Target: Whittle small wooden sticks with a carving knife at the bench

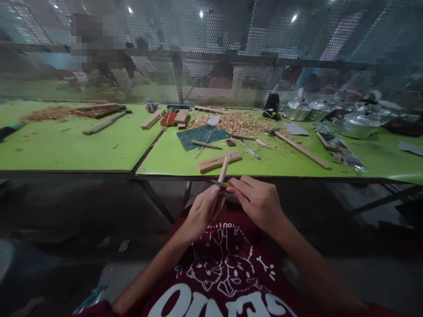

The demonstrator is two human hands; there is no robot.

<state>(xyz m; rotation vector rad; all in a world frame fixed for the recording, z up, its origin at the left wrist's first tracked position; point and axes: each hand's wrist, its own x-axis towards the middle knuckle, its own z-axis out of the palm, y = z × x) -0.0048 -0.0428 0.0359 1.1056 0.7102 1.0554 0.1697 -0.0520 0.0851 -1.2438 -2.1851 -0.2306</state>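
My left hand (202, 212) is closed round a narrow wooden stick (224, 168), which slants up and away from me just in front of the table edge. In my right hand (259, 200) is a small knife (220, 183) with a yellow handle, its blade lying across the stick close to my left thumb. The stick's far end overlaps a wooden block (211, 164) lying on the green table (165, 160); whether they touch I cannot tell. My left palm hides the stick's lower end.
Wood shavings (238, 123) are heaped behind the block. A hammer (302, 149) lies at the right, near foil-wrapped items (358, 121). A dark green sheet (194, 135), a pen (249, 149) and a wooden rod (206, 144) lie mid-table. Perforated metal mesh (211, 44) stands along the back.
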